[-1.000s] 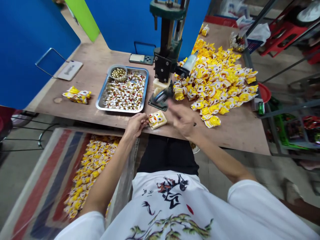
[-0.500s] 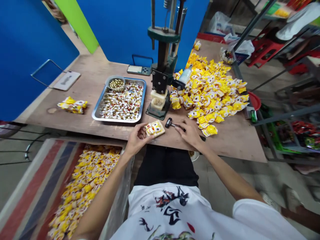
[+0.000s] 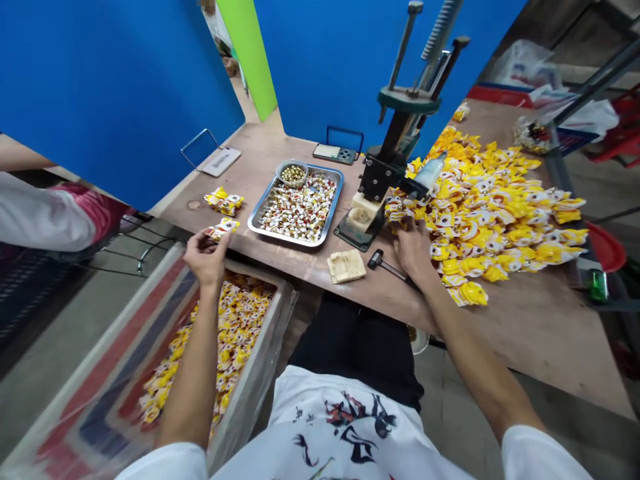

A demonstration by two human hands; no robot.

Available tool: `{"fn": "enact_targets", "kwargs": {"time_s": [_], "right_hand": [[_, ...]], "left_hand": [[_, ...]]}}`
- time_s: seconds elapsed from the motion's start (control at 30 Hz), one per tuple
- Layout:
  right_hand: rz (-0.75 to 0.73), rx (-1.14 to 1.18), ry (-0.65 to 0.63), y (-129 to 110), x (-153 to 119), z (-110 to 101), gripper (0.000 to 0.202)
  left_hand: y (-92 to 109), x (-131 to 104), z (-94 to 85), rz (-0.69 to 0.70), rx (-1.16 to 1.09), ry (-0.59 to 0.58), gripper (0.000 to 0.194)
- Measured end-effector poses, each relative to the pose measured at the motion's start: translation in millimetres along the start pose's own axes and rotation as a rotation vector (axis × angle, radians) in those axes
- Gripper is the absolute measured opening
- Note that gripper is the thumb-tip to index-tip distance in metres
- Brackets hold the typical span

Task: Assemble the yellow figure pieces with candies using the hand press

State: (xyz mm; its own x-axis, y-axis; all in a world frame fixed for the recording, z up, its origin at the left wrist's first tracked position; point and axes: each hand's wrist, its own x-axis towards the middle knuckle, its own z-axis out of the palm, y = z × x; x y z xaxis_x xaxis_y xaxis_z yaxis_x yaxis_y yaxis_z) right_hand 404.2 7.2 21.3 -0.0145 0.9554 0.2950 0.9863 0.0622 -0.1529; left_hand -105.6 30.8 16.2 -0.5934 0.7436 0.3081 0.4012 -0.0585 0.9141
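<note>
Across the right half of the wooden table (image 3: 525,347), a broad pile of yellow toys (image 3: 500,207), soft and light by the look. Lower left, a lined box (image 3: 280,313) holding more. Mid-frame, right hand (image 3: 413,250) loosely curled at the pile's near edge, grip impossible to tell. Left of centre, left hand (image 3: 205,257) pinching one small toy (image 3: 223,228) over the box; plenty of free room there, likely best held by its edges.
</note>
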Motion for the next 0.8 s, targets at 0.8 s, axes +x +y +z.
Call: {"fn": "enact_targets", "kwargs": {"time_s": [0.8], "right_hand": [[0.382, 1.752, -0.489, -76.9, -8.6, -30.9, 0.047]], "left_hand": [[129.1, -174.2, 99.5, -0.225, -0.590, -0.909, 0.077]]}}
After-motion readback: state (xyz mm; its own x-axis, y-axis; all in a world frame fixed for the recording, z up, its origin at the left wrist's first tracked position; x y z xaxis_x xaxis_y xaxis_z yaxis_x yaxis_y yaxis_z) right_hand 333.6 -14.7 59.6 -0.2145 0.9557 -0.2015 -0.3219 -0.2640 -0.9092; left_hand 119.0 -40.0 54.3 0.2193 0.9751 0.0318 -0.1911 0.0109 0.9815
